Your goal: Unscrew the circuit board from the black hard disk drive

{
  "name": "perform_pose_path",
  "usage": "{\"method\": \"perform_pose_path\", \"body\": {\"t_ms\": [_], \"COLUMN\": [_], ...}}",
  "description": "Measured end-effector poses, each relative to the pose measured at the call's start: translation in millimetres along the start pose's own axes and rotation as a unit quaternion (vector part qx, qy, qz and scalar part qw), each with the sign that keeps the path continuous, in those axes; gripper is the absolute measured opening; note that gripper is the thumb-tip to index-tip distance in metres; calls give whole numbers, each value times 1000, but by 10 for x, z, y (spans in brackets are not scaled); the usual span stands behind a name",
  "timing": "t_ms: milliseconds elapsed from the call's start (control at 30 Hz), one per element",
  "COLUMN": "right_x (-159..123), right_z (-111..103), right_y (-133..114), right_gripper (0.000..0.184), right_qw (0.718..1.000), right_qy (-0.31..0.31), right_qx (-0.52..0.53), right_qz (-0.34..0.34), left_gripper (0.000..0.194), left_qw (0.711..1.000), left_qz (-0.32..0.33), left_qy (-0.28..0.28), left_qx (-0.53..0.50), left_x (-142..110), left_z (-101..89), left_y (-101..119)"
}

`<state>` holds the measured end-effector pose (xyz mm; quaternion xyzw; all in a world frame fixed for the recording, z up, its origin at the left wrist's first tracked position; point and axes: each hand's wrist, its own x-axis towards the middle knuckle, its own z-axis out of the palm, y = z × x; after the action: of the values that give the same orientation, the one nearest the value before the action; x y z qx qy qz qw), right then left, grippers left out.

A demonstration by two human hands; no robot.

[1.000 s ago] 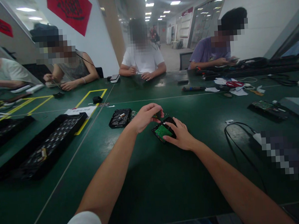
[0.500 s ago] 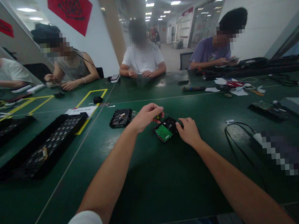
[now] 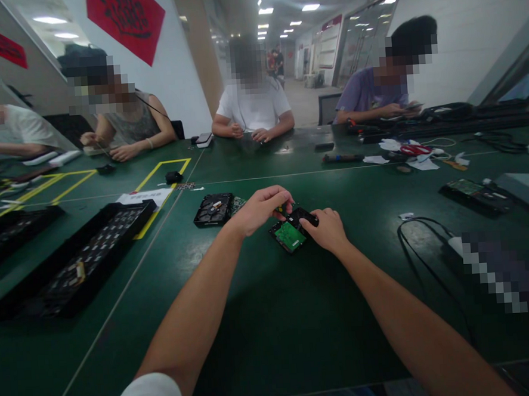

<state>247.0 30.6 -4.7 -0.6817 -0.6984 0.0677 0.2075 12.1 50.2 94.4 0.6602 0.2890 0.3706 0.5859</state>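
A hard drive [image 3: 289, 237] with a green circuit board lies on the table in front of me. Over its far left edge, my left hand [image 3: 267, 210] is closed in a pinch on a small yellow-and-black tool [image 3: 285, 208], mostly hidden by the fingers. My right hand [image 3: 325, 229] grips the drive's right side, thumb on top and fingers round the edge. To the left of my left hand sits a second black drive [image 3: 214, 209] with a small light-coloured piece on it. A loose circuit board [image 3: 237, 206] is beside it, partly behind my hand.
Long black trays [image 3: 110, 249] lie at left. A drive with an exposed board [image 3: 474, 194], a grey box [image 3: 526, 188] and a black cable [image 3: 406, 246] are at right. Several people sit across the green table [image 3: 272, 329], with papers and tools at far right.
My right hand has shifted left onto the hard drive, its thumb now over the top. My left hand stays nearly in place, slightly lower and to the right.
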Motion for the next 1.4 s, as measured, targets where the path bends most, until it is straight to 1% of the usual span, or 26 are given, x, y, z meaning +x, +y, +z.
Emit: {"method": "perform_pose_path", "body": {"t_ms": [367, 500, 700, 867, 967, 1067, 1167, 1233, 1300, 1400], "right_x": [23, -14, -74, 12, 53, 18, -80, -152, -207, -249], "right_z": [65, 38, -20, -4, -5, -27, -58, -72, -72, -48], "right_y": [18, 9, 2, 46, 77, 86, 58, 21, -19, -56], "right_gripper": [55, 55, 56, 57, 59, 63, 73, 78, 78, 76], "right_qw": [999, 999, 998, 998, 998, 999, 999, 999, 998, 996], "right_qy": [20, 21, 20, 32, 30, 31, 41, 29, 21, 5], "right_qx": [-23, -26, -38, -43, -31, -13, 16, 31, 32, 37], "right_qz": [11, 31, 49, 39, 35, 21, -1, -19, -43, -85], "left_gripper": [31, 32, 30, 31, 36, 44, 50, 48, 44, 42], "left_qw": [999, 999, 999, 998, 997, 996, 993, 989, 987, 988], "left_qz": [16, 19, 45, 49, 49, 45, 31, 25, 26, 30], "left_qy": [32, 27, 28, 37, 53, 75, 86, 90, 97, 119], "left_qx": [3, 3, 0, -9, -15, -34, -80, -112, -125, -92], "left_x": [3, 7, 33, 44, 49, 58, 71, 79, 85, 88], "left_z": [48, 53, 50, 67, 74, 68, 49, 37, 34, 49], "left_y": [13, 6, -69, -79, -77, -99, -133, -149, -154, -150]}}
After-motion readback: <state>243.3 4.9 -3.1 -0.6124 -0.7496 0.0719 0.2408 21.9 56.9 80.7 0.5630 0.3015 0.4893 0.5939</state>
